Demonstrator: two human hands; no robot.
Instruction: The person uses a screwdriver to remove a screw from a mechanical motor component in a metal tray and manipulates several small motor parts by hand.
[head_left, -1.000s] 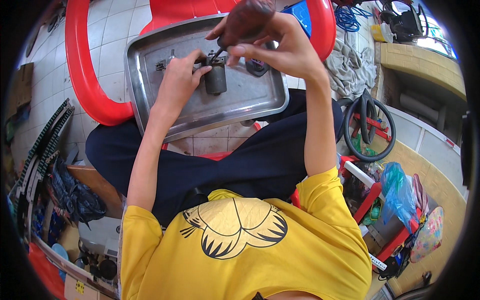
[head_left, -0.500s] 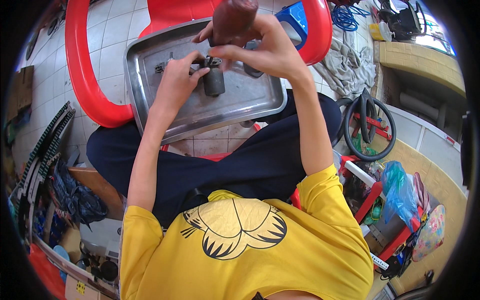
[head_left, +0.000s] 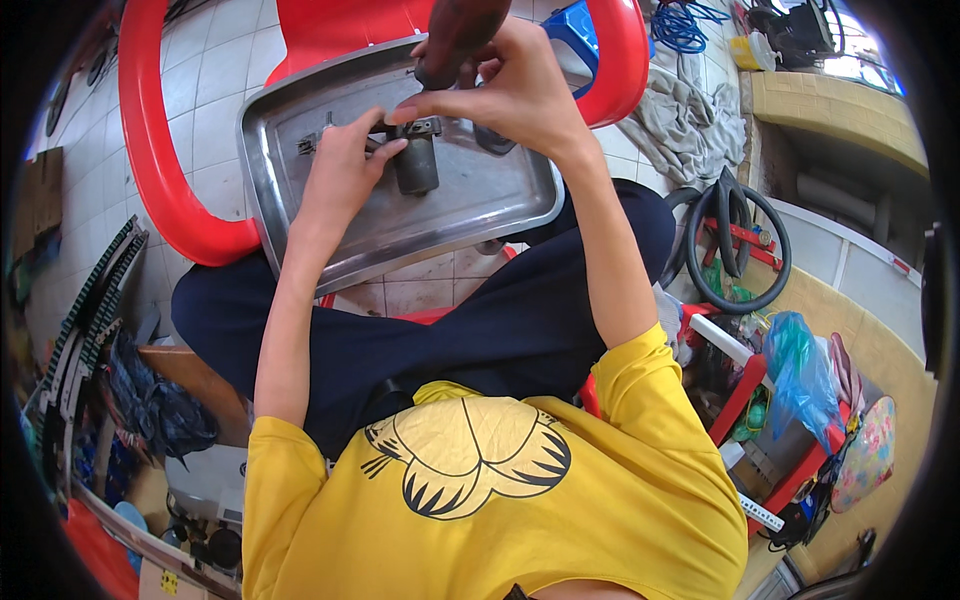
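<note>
The left hand (head_left: 345,155) is pinched on the dark cylinder (head_left: 418,172), its thumb against the side and its fingers near the top end. The right hand (head_left: 505,100) is wrapped around a tool (head_left: 462,40) with a dark red-brown handle, poised above the same end; its thumb reaches across to the cylinder's top, and the tool's tip is hidden from view.

The cylinder lies in a shallow metal tray (head_left: 490,212), in from every rim and a little right of the middle. Bare metal shows between its lower end and the near rim, and a wider stretch runs from its right side to the right rim. Room to its left is narrower: the left hand takes up most of it, and a small metal part (head_left: 308,143) lies beyond, close to the left rim. A dark object (head_left: 490,140) sits under the right hand, partly covered, between the cylinder and the right rim.

The left forearm crosses the tray's left edge; the right wrist passes over its upper right corner. A red chair (head_left: 165,190) curves around the far side, one arm beyond each end of the tray. The near edge borders dark trousers (head_left: 500,310).
</note>
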